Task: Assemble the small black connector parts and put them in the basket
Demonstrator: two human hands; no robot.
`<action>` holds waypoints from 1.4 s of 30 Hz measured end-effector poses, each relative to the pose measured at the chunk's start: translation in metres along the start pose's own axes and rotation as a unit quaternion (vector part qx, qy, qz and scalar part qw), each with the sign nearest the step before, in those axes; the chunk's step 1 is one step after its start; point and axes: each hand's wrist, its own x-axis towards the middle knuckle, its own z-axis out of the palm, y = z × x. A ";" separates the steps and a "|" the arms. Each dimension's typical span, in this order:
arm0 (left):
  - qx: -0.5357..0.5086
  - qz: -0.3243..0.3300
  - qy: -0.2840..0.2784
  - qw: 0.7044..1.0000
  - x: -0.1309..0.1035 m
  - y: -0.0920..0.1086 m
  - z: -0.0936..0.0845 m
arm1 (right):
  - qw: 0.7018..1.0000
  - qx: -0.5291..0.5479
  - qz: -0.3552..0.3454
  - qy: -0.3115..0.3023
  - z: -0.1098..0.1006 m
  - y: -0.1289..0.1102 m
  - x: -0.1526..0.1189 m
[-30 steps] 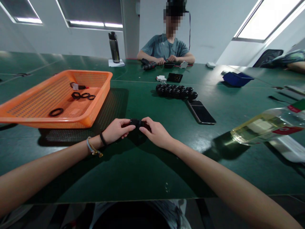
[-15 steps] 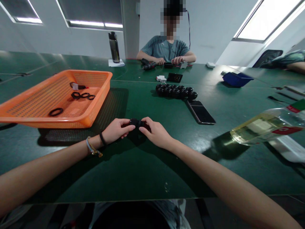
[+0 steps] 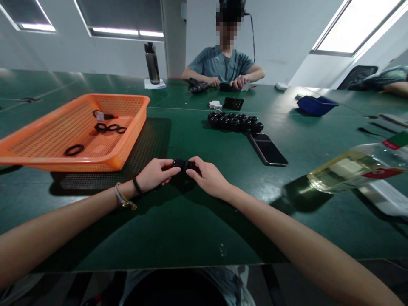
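A small black part (image 3: 182,164) is held between my two hands, just above the green table. My left hand (image 3: 157,173) pinches its left end between thumb and fingers. On the other side, my right hand (image 3: 206,175) grips the right end with thumb and forefinger. The part's finer shape is too dark to make out. Left of my hands stands an orange basket (image 3: 134,127) with several black rings (image 3: 74,149) in it. A row of shiny black round pieces (image 3: 234,122) lies beyond my hands, touching or close to a phone (image 3: 268,149).
A bottle of yellow liquid (image 3: 353,168) lies at the right on the green table (image 3: 197,229). Farther back are a blue tray (image 3: 317,105), a dark bottle (image 3: 152,63) and a power drill (image 3: 199,87). Across the table sits a person (image 3: 223,63) handling small items.
My hands and the black part look the same. Across the table, the person's hand on the right of the view has shifted slightly over the items there.
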 end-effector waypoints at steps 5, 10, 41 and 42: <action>-0.006 -0.007 0.000 1.000 0.000 0.001 0.000 | 1.000 -0.006 0.002 0.003 0.000 0.001 0.000; -0.010 -0.005 -0.002 1.000 0.000 0.001 0.000 | 1.000 -0.004 -0.003 0.000 0.000 0.001 0.000; -0.048 -0.001 0.007 0.999 0.001 -0.002 -0.001 | 0.997 0.042 -0.034 0.051 0.000 -0.001 -0.003; -0.048 0.002 0.005 0.999 0.001 -0.002 -0.001 | 0.997 0.041 -0.031 0.050 0.000 -0.001 -0.003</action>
